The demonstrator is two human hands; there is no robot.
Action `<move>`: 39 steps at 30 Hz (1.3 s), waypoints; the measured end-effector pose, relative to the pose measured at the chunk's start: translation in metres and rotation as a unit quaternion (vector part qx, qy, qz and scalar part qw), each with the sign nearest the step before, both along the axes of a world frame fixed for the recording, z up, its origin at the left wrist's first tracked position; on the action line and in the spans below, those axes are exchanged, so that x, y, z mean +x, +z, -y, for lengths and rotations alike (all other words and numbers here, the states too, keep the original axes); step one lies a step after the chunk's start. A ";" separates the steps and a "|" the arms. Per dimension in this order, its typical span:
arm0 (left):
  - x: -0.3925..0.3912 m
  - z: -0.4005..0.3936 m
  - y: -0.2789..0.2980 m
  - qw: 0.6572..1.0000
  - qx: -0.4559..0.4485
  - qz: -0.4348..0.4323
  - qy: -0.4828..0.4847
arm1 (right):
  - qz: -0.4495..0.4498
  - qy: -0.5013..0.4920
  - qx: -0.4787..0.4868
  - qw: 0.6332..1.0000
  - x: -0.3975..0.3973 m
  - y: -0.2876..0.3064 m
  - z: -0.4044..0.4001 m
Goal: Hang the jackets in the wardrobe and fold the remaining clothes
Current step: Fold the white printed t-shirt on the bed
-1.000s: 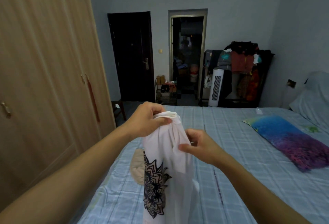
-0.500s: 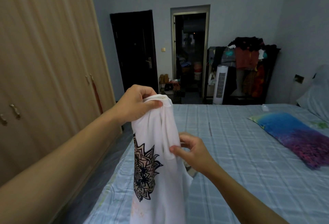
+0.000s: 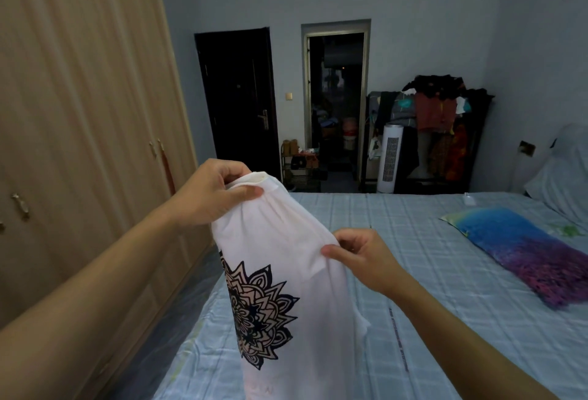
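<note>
My left hand [image 3: 211,196] pinches the top edge of the white T-shirt [image 3: 286,288] between thumb and curled fingers; my right hand [image 3: 362,256], lower and to the right, pinches the shirt's opposite edge. The garment hangs from both grips above the bed [image 3: 429,272], its black mandala print [image 3: 259,313] below my left hand. The wardrobe [image 3: 79,129] stands left of my left arm, doors shut; a pillow [image 3: 521,247] lies right of my right hand.

Both hands [image 3: 210,196] pinching, L higher.
</note>
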State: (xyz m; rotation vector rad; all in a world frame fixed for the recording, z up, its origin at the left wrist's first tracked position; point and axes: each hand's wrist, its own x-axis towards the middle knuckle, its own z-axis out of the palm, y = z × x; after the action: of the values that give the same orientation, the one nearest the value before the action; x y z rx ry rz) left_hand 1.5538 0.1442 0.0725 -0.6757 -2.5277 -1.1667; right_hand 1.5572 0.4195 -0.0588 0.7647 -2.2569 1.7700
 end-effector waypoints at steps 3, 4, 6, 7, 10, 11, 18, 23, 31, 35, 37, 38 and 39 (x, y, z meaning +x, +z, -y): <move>0.001 -0.003 0.007 1.000 0.015 -0.013 0.004 | -0.001 -0.003 -0.037 0.999 0.004 0.016 -0.008; 0.000 -0.004 0.009 1.000 0.016 -0.016 0.007 | 0.002 -0.001 -0.051 0.999 0.007 0.018 -0.010; -0.002 -0.009 0.012 1.000 0.018 -0.019 0.012 | 0.025 0.003 -0.053 0.998 0.013 0.016 -0.011; -0.003 -0.012 0.013 0.999 0.019 -0.022 0.016 | 0.040 0.009 -0.040 0.998 0.016 0.012 -0.009; -0.007 -0.023 0.013 0.999 0.012 -0.033 0.013 | 0.040 0.010 0.058 0.997 0.025 -0.013 0.004; -0.008 -0.027 0.012 0.999 0.005 -0.037 0.006 | 0.017 -0.014 0.115 0.993 0.025 -0.024 0.009; -0.008 -0.032 0.003 0.998 -0.026 -0.043 -0.029 | -0.036 -0.125 0.147 0.981 0.026 -0.067 0.029; -0.007 -0.021 -0.001 0.999 -0.013 -0.042 -0.028 | 0.094 -0.093 -0.048 0.990 0.014 -0.073 0.034; -0.002 -0.002 -0.004 0.996 0.006 0.002 -0.085 | 0.073 -0.007 0.054 0.996 0.002 -0.055 0.044; 0.002 0.002 -0.006 0.993 0.006 0.018 -0.115 | 0.073 0.027 0.057 0.995 0.002 -0.040 0.050; 0.003 0.004 -0.007 0.992 0.010 0.028 -0.120 | 0.102 0.063 0.029 0.992 0.003 -0.037 0.048; 0.002 0.004 -0.007 0.992 0.011 0.033 -0.121 | 0.118 0.080 0.011 0.990 0.003 -0.035 0.046; 0.002 0.004 -0.007 0.992 0.011 0.037 -0.122 | 0.130 0.089 0.000 0.988 0.004 -0.035 0.044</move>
State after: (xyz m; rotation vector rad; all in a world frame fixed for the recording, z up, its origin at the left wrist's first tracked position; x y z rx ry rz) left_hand 1.5560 0.1400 0.0650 -0.9754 -2.5427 -1.3176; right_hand 1.5612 0.3757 -0.0933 0.7998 -2.4154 2.0590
